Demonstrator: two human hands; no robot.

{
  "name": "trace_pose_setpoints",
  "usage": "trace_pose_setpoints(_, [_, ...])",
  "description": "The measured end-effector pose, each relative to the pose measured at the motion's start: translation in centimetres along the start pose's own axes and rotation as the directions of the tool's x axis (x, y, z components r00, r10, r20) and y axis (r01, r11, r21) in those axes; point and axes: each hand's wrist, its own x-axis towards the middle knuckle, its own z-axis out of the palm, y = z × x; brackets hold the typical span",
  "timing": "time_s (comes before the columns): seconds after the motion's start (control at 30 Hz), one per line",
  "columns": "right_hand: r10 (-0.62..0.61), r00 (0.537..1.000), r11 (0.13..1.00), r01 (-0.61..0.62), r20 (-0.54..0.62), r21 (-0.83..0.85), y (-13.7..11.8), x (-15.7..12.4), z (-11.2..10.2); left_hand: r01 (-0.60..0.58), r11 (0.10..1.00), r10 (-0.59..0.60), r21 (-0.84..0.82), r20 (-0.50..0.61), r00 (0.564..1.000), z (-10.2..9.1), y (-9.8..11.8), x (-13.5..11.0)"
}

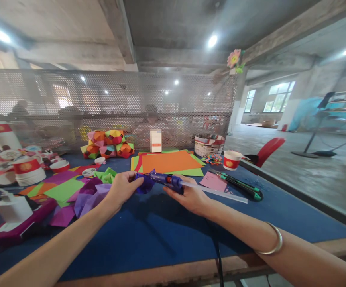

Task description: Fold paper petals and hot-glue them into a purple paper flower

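Note:
My left hand point(125, 187) is closed on a dark purple folded paper piece point(144, 184), held above the blue table. In my right hand point(189, 195) is a purple hot glue gun point(164, 179), its nozzle pointing left at the paper piece. Whether the nozzle touches the paper I cannot tell. A clear glue stick point(221, 192) sticks out of the gun's rear to the right, and a black cord point(219, 255) hangs down past the table's front edge. Purple and lilac folded papers point(91, 197) lie just left of my left hand.
Stacked coloured sheets point(170, 162) lie ahead, beside a folded-paper ball cluster point(107, 143) and a woven basket point(209, 144). At right are a paper cup point(232, 159) and a utility knife point(241, 186). A purple power strip point(20, 223) and stacked cups point(28, 169) stand left. A perforated screen point(173, 95) closes the back.

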Motion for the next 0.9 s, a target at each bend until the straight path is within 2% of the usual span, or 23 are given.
trace_pose_setpoints(0.57, [-0.015, 1.000, 1.000, 0.015, 0.000, 0.018, -0.24, 0.06, -0.14, -0.023, 0.999, 0.023, -0.029, 0.003, 1.000, -0.04, -0.33, 0.25])
trace_pose_setpoints(0.9, [0.020, 1.000, 1.000, -0.020, 0.012, 0.001, -0.01, 0.14, -0.21, -0.062, 0.998, 0.062, -0.030, -0.028, 0.998, -0.33, -0.84, 0.46])
